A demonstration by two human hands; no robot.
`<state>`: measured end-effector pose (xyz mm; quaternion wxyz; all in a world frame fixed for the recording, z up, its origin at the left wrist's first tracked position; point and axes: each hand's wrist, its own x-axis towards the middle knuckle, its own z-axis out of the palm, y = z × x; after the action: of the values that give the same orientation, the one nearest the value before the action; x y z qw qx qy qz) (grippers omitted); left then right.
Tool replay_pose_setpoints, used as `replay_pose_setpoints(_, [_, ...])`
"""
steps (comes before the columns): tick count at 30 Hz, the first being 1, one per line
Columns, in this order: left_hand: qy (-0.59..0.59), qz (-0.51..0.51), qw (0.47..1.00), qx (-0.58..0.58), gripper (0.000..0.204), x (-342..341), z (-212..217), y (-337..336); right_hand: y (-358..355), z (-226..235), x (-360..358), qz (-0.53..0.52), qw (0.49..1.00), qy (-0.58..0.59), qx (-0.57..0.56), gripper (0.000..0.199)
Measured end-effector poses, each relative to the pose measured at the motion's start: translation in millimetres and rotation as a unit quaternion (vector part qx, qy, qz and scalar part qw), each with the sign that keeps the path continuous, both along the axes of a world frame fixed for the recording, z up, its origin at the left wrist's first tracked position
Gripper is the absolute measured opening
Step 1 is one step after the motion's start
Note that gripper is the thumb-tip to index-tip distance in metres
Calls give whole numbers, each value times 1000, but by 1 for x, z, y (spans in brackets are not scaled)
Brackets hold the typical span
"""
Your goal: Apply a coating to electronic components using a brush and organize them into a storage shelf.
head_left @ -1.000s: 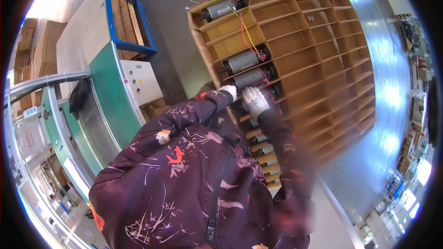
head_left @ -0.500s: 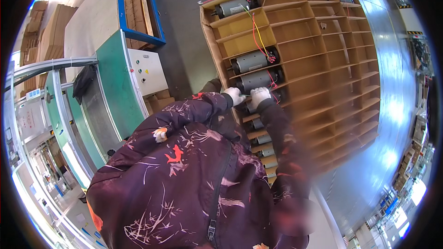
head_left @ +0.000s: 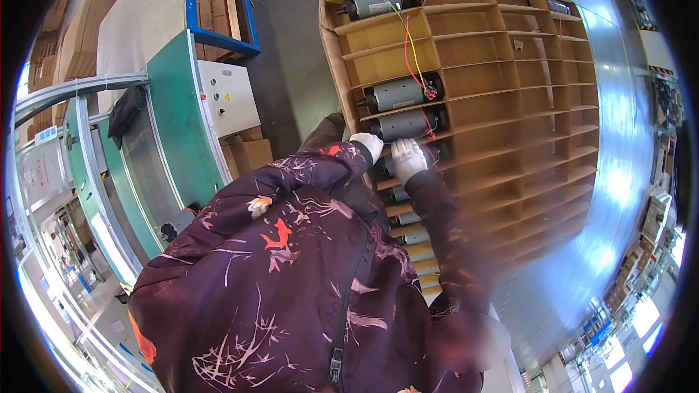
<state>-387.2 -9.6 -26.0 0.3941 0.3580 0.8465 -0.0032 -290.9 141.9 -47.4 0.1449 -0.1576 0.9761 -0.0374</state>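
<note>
Both my hands wear white gloves and work at the left column of a cardboard divider box (head_left: 477, 76). My left hand (head_left: 368, 147) is closed at the left end of a grey cylindrical motor (head_left: 403, 125); whatever its fingers hold is hidden. Just below that motor's middle, my right hand (head_left: 408, 160) lies with fingers stretched out over another motor (head_left: 387, 168), which it partly covers. Another grey motor (head_left: 399, 94) with red and yellow wires (head_left: 413, 54) rests one slot farther away. At the far end lies one more motor (head_left: 380, 4) with its leads loose.
Several more motors (head_left: 410, 218) sit in nearer slots, partly behind my right sleeve. A single motor (head_left: 558, 6) lies at the far right corner. To the left stand a green-sided machine (head_left: 178, 113), a white control box (head_left: 229, 98) and cardboard cartons (head_left: 247, 153).
My right hand has shifted slightly left and nearer, its fingers now straighter over the motors. My left hand stays at the motor's end. The view has tilted a little.
</note>
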Motion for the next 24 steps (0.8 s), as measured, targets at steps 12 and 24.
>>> replay_pose_setpoints(12, [-98, -39, 988, 111, 61, 30, -49, -16, 2, 12, -63, -90, 949, -296, 67, 35])
replay_pose_setpoints(24, [-123, 15, 983, 135, 61, 9, -8, -12, 8, 13, -151, -248, 936, 84, 234, 22])
